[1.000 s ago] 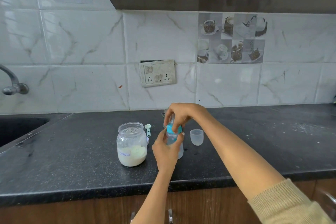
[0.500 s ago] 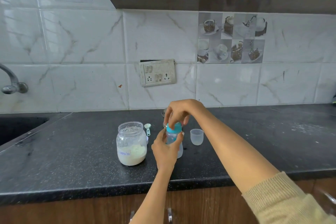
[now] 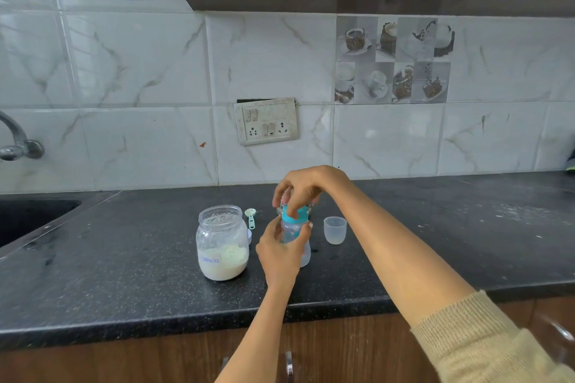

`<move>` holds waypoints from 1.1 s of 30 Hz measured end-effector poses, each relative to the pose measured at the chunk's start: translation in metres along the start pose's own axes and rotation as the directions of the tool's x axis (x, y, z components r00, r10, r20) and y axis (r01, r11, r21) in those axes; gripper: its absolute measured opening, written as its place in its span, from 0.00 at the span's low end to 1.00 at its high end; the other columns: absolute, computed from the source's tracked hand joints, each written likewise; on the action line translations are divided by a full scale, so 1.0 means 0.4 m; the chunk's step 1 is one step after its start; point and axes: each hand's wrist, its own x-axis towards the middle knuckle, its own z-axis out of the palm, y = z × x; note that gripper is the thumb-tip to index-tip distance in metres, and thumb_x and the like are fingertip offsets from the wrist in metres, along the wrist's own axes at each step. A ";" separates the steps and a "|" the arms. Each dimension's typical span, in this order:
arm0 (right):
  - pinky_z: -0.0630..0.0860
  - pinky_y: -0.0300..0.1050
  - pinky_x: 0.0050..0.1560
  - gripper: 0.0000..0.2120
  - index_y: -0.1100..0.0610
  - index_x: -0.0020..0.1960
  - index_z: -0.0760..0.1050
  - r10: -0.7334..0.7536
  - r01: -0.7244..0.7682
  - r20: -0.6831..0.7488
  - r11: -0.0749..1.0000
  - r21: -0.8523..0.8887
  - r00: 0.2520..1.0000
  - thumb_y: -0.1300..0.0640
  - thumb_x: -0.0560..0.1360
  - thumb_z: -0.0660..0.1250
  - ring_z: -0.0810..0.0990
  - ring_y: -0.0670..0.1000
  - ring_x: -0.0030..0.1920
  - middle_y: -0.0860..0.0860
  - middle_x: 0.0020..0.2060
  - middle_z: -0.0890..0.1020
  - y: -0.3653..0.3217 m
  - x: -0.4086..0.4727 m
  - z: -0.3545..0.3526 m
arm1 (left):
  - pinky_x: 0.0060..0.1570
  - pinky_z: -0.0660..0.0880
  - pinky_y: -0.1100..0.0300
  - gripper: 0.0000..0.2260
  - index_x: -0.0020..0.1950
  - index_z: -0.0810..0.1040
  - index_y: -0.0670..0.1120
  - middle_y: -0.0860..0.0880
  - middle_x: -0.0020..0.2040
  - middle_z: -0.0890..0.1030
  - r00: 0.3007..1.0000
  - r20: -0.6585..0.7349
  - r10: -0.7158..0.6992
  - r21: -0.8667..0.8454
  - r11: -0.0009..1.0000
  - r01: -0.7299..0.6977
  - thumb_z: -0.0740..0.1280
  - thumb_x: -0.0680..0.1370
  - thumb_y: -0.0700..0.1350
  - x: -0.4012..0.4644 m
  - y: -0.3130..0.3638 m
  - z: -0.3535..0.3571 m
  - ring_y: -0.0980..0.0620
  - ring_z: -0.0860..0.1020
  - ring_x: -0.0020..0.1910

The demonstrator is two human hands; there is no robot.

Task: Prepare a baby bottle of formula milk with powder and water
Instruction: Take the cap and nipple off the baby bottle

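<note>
A clear baby bottle [image 3: 294,232] with a teal screw collar [image 3: 294,215] stands upright on the black counter [image 3: 124,258]. My left hand [image 3: 280,253] grips the bottle's body from the near side. My right hand [image 3: 306,188] reaches down from above, its fingertips curled round the teal collar and hiding the teat. To the left stands an open plastic jar [image 3: 221,242] of formula powder, roughly a third full. A small green scoop [image 3: 250,216] lies behind the jar. The bottle's clear cap [image 3: 334,229] stands open end up to the right.
A dark sink [image 3: 28,218] is set into the counter at far left, with a tap [image 3: 15,143] on the tiled wall above it. A switch and socket plate [image 3: 267,121] is on the wall behind. White powder dust speckles the counter at right [image 3: 513,214].
My right hand has shifted its fingers around the teal collar, turning on it. The bottle and my left hand have stayed in place.
</note>
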 end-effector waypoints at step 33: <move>0.74 0.36 0.45 0.18 0.46 0.46 0.82 -0.086 0.136 -0.213 0.963 0.231 0.973 0.66 0.64 0.75 0.77 0.50 0.52 0.49 0.54 0.80 0.102 -0.051 -0.060 | 0.58 0.73 0.59 0.29 0.65 0.74 0.44 0.46 0.62 0.78 0.999 -0.003 -0.039 -0.058 0.998 0.039 0.76 0.67 0.51 0.004 -0.005 -0.001 0.51 0.76 0.59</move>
